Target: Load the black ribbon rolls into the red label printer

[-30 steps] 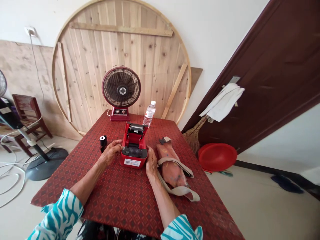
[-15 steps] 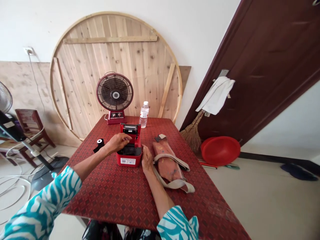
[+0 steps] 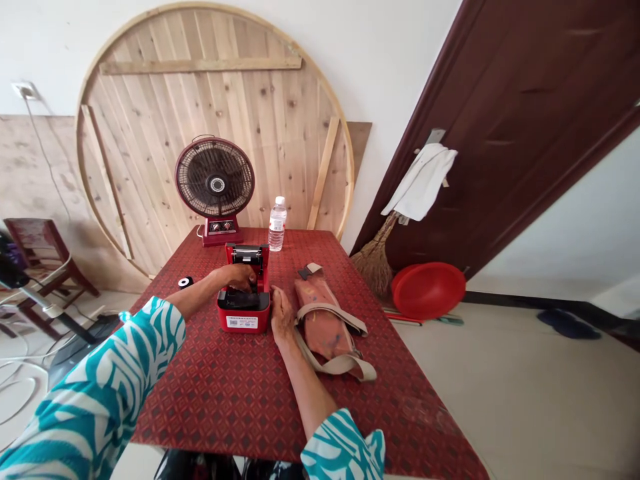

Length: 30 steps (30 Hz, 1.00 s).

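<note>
A small red and black label printer [image 3: 243, 323] stands on the table with its lid [image 3: 247, 254] tipped up and back. My left hand [image 3: 241, 277] reaches over from the left into its open body, knuckles up; the fingertips are hidden, and so is anything between them. Along the printer's right side lies my right hand [image 3: 283, 315], its fingers extended against the red casing. Left of the printer, partly behind my left forearm, is a black roll with a white core [image 3: 185, 283].
Right of my right hand, a worn reddish pouch with beige straps [image 3: 327, 327] lies on the red patterned table [image 3: 240, 393]. A fan [image 3: 216, 183] and a water bottle [image 3: 277, 225] stand at the back. Beyond the right edge are red basins [image 3: 430, 290] and a broom [image 3: 375, 260].
My left hand has moved lower and deeper into the printer, and its forearm now covers part of the black roll. My right hand stays at the printer's side. The view has shifted slightly right.
</note>
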Motion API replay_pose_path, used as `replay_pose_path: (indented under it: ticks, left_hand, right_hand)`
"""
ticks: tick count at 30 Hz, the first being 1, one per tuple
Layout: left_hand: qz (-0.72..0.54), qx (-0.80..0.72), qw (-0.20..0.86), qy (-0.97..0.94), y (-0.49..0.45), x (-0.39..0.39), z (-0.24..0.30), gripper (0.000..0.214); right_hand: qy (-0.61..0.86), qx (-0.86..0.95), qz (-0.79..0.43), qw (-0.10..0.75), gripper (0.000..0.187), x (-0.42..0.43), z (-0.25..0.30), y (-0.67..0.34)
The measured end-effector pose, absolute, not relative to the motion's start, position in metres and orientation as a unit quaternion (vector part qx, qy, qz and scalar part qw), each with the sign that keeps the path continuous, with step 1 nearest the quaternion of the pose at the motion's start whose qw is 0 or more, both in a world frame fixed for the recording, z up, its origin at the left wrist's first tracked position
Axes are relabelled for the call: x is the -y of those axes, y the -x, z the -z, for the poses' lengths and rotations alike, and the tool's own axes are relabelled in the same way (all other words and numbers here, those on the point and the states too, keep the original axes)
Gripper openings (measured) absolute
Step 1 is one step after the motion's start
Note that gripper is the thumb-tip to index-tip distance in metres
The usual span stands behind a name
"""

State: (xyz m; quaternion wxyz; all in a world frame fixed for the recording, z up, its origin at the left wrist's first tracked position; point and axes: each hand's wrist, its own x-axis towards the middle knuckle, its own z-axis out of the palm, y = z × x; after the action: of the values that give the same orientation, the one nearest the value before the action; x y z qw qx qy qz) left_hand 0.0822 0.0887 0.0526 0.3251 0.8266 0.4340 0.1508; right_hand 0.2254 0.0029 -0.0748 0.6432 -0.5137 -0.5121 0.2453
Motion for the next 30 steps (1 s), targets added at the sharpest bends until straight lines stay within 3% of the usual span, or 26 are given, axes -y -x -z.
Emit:
replay_pose_path:
  ticks: [6, 11, 19, 23, 30]
  left_hand:
    - [-0.067, -0.415, 0.230, -0.878, -0.082, -0.076, -0.066, 0.013]
    - [-0.047, -0.436, 0.094, -0.894, -0.082, -0.057, -0.069, 0.031]
    - [-0.050, -0.466, 0.010, -0.883, -0.085, -0.042, -0.072, 0.030]
    - [-0.108, -0.437, 0.055, -0.891, -0.071, -0.040, -0.079, 0.029]
    - [-0.446, -0.456, 0.298, -0.710, 0.011, -0.069, -0.090, 0.037]
  right_hand:
    - [0.519, 0.515, -0.247, 0.636, 0.050, -0.002, 0.074, -0.226]
    - [0.528, 0.515, -0.243, 0.630, 0.051, 0.000, 0.072, -0.227]
    - [0.520, 0.520, -0.264, 0.624, 0.052, 0.002, 0.071, -0.229]
    - [0.515, 0.515, -0.277, 0.627, 0.050, 0.003, 0.071, -0.230]
    - [0.524, 0.500, -0.287, 0.627, 0.051, 0.003, 0.072, -0.231]
